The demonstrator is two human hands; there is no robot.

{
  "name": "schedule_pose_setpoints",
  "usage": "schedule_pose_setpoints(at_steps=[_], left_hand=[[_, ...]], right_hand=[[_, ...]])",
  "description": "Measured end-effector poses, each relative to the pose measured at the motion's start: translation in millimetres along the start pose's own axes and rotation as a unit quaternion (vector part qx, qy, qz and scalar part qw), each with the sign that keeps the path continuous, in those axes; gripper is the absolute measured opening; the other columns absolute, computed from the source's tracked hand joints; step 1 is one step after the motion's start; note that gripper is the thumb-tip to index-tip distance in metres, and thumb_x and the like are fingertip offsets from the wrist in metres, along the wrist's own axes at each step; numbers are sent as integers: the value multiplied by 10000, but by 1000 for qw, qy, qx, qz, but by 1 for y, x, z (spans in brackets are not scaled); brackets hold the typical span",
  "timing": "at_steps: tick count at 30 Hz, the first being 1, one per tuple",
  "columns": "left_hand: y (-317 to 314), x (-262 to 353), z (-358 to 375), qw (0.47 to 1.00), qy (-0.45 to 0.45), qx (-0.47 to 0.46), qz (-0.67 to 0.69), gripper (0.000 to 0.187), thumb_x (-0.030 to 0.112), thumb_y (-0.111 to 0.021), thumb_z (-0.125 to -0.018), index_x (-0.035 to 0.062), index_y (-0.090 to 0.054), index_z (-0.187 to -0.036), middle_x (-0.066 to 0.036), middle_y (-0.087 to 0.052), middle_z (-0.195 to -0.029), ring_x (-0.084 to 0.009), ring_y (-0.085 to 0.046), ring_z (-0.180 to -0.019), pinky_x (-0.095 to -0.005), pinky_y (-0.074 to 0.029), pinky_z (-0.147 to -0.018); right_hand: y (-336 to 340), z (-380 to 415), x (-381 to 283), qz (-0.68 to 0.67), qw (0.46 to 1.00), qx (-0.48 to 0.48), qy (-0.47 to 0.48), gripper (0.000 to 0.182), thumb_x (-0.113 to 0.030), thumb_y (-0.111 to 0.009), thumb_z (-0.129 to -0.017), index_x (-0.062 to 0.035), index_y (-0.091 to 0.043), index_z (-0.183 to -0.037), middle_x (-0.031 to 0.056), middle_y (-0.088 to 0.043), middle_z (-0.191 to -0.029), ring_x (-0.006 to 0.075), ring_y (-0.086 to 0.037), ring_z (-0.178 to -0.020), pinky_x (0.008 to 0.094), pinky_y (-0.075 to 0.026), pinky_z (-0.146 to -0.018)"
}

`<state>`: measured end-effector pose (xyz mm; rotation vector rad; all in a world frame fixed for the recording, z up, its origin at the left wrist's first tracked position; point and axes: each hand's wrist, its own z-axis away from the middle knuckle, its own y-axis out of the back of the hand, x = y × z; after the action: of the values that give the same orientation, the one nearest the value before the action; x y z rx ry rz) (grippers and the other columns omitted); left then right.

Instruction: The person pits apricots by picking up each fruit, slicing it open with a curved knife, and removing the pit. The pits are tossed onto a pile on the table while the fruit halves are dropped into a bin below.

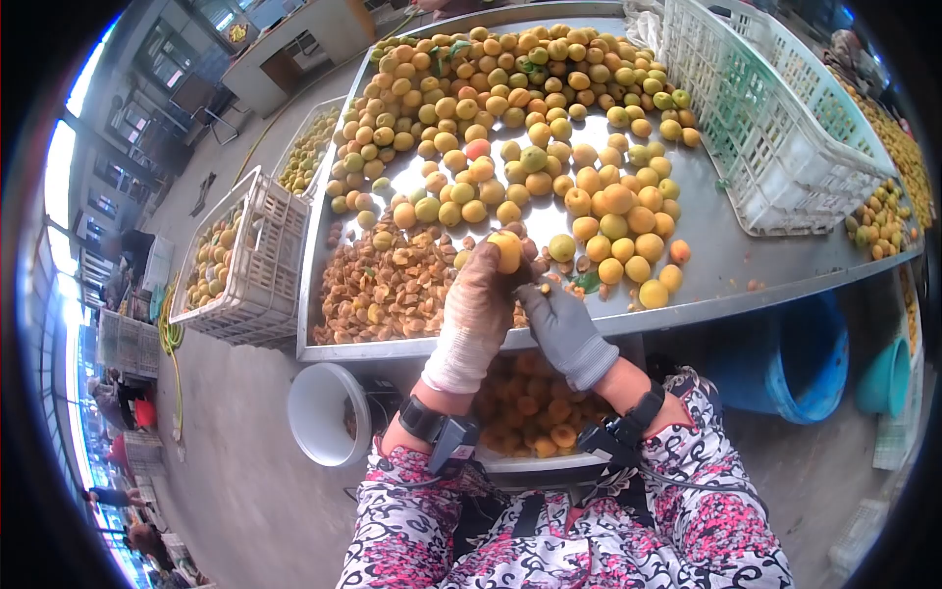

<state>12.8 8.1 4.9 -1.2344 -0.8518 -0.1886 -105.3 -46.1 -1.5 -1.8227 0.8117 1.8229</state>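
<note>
At the middle of the tabletop's (711,275) near edge, the left hand (474,314) is holding one yellow fruit (506,251) in a closed grip, while the right hand (567,329) is resting close beside it — whether that second grip is grasping anything, I cannot tell. The step in hand is seemingly the working of this single fruit; the next move is probably calling for a steady left grip and careful right fingertips. The fruit is looking round and smooth against shiny sheet metal. Stained white fabric is covering the left hand, grey the right. Rough brown pieces (383,290) are filling the near left corner — whole round fruits (510,69) are crowding toward the far edge.
</note>
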Motion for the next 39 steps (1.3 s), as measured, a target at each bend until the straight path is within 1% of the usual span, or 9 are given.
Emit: schedule_pose_setpoints(at_steps=[7,11,13,21,23,26,33,35,39], left_hand=[[-16,18,2,950,-83,-55,-296,508,268,-621,-877,11,-430,-1270,-95,-599,-1038,-187,-587,-971,-328,-467,-881],[-40,0,10,995,12,52,-81,534,395,-632,-866,21,-480,-1215,-132,-638,-987,-210,-607,-938,-341,-482,-848],[-27,0,2,991,-7,36,-130,528,383,-640,-861,20,-487,-1213,-118,-631,-1007,-201,-599,-950,-327,-466,-867],[-23,29,2,960,-14,-44,-275,456,218,-634,-863,-12,-497,-1232,-90,-605,-1077,-200,-579,-1029,-336,-425,-955],[-18,19,-1,967,-58,-46,-246,475,166,-653,-851,5,-475,-1262,-57,-593,-1053,-159,-582,-964,-297,-449,-887],[-26,-7,0,996,-24,-11,-83,442,254,-654,-870,18,-505,-1214,-61,-601,-1042,-164,-588,-958,-295,-456,-865],[-26,6,0,979,-44,3,-200,384,167,-631,-869,14,-530,-1207,-39,-589,-1034,-116,-541,-957,-251,-430,-848],[-26,8,-1,978,-57,0,-202,374,152,-635,-861,15,-532,-1193,-38,-588,-1021,-118,-545,-949,-255,-435,-843],[-18,9,-5,970,-88,-25,-227,382,198,-665,-846,17,-523,-1152,-51,-594,-960,-148,-570,-903,-285,-460,-834]], right_hand=[[14,-1,-8,-19,999,-26,8,324,-306,-474,-970,4,-566,-986,39,-520,-612,114,-487,-549,285,-405,-511],[-1,1,2,5,997,40,63,336,-311,-463,-973,8,-568,-987,66,-562,-657,140,-527,-594,304,-426,-548],[8,-2,-7,38,999,3,-17,345,-330,-492,-958,-8,-567,-1059,180,-634,-832,330,-630,-810,377,-472,-681],[33,-12,-11,38,998,-51,24,344,-317,-497,-958,0,-570,-1069,159,-641,-823,269,-636,-777,352,-482,-677],[25,-11,-3,14,997,-21,73,316,-276,-492,-972,7,-568,-1089,75,-626,-801,119,-564,-722,273,-460,-637],[9,-3,2,18,996,44,80,316,-280,-485,-975,13,-561,-1064,51,-597,-746,108,-539,-666,269,-443,-590],[27,-7,-4,20,999,6,43,302,-275,-477,-977,-2,-562,-1076,44,-562,-696,100,-514,-631,265,-431,-568],[31,-7,-7,55,997,-31,36,354,-334,-506,-948,-31,-554,-1125,199,-638,-897,373,-625,-835,385,-484,-712],[30,-9,-8,62,996,-67,16,374,-340,-511,-943,-28,-545,-1147,211,-634,-900,373,-624,-846,397,-484,-721]])
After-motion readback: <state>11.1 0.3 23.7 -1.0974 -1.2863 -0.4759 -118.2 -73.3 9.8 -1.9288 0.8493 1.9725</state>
